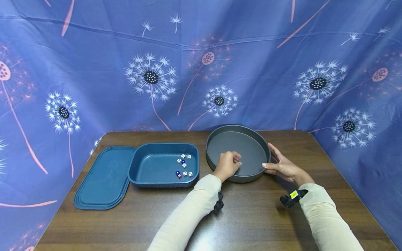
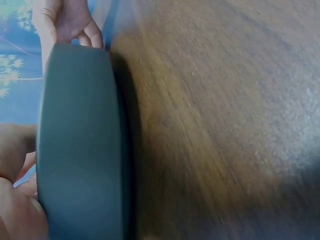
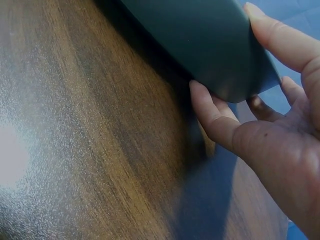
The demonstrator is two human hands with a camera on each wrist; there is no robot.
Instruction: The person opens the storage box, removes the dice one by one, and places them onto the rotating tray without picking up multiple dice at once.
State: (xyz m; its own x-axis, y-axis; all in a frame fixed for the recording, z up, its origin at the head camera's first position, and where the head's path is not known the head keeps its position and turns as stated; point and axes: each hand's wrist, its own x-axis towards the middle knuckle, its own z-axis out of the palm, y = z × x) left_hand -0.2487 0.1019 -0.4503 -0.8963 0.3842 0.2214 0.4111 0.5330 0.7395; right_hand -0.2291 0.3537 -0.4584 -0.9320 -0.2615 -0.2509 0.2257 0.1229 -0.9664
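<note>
the lid (image 1: 105, 177) is off and dice (image 1: 184, 165) lie in the blue tray (image 1: 154, 169) at left; work looks unfinished, the right hand (image 1: 284, 168) gripping the round pan (image 1: 245, 148) at right, the left hand (image 1: 226, 166) curled over its near rim, contents unclear.

No readable text, brand or number in any of the three views. Yellow label (image 1: 293, 194) on the black unit (image 1: 286, 201) at the right wrist carries a faint dark mark, possibly lettering, too small to resolve. Dice (image 1: 184, 165) in the blue tray (image 1: 154, 169) show pips, counts unclear.
</note>
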